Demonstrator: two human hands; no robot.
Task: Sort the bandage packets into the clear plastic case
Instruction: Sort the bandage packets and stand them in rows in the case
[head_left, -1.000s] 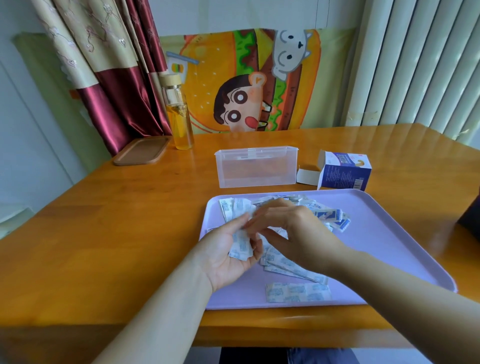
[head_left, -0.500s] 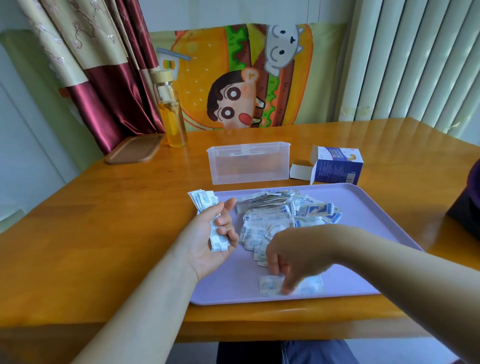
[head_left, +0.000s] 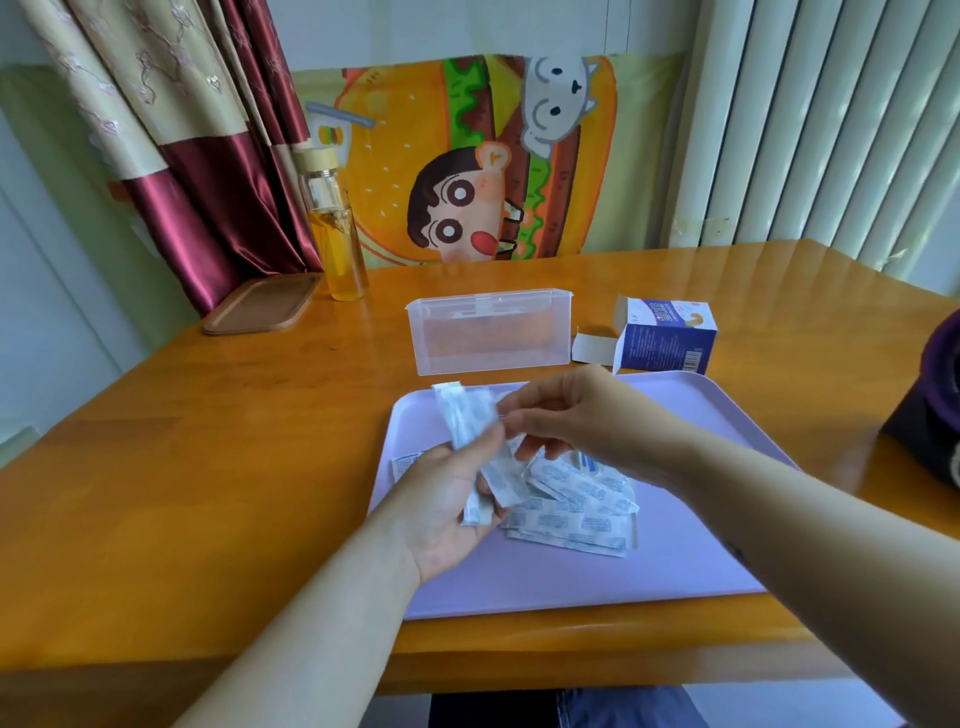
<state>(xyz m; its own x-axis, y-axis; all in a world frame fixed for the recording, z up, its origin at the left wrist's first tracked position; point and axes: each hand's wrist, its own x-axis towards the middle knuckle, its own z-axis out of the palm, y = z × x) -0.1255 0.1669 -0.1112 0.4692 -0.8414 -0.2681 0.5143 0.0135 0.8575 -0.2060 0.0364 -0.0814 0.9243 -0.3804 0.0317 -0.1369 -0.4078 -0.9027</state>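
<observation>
The left hand (head_left: 441, 499) lies palm up, its grip curled round a bundle of bandage packets (head_left: 467, 415), while the right hand (head_left: 582, 421) pinches the bundle's upper edge, though blur hides whether it holds one packet or several. To do this well, square the edges against the left palm so the bundle goes in flat. The clear plastic case (head_left: 488, 338) stands beyond both grips on the surface (head_left: 208, 467), past the tray (head_left: 675, 561) — loose packets (head_left: 576, 512) lie just beneath the right grip, worth gathering first
</observation>
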